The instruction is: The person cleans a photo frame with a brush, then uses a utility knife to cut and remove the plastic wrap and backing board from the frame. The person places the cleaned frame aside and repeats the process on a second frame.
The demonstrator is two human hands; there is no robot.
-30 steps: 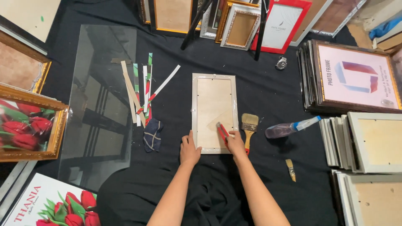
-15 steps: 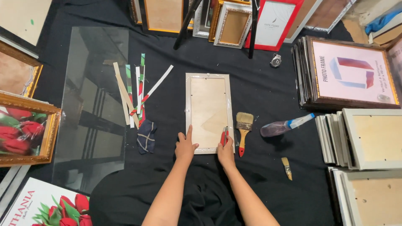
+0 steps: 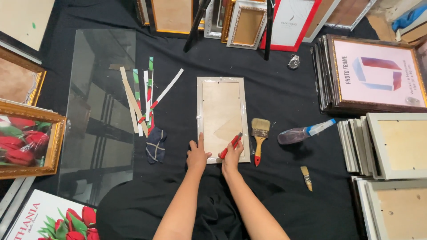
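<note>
While a black cloth [image 3: 275, 89] covers the floor, the biggest thing on it is a bare glass sheet [image 3: 95, 111] lying flat at the left, well apart from the hands. Stacks of picture frames [image 3: 373, 75] ring the cloth at the right and along the top. Nearer the middle lies the silver frame [image 3: 222, 119], face down with its tan backing board showing, its long side running away from the person. Just left of it sit loose paper strips [image 3: 142, 100] and a small folded dark cloth [image 3: 155, 144]; just right of it lie a paintbrush [image 3: 259, 133] and a spray bottle [image 3: 300, 134], with a smaller brush [image 3: 306, 178] near them.

The left hand [image 3: 197, 155] rests flat, fingers spread, pressing on the frame's near edge. The right hand [image 3: 232, 156] is closed around a red-handled cutter [image 3: 231, 145], its tip on the backing board near the lower right corner.

Judging by this, the backing is already seated in the frame, and the work along its near edge appears unfinished; whether the other edges are done cannot be told.
</note>
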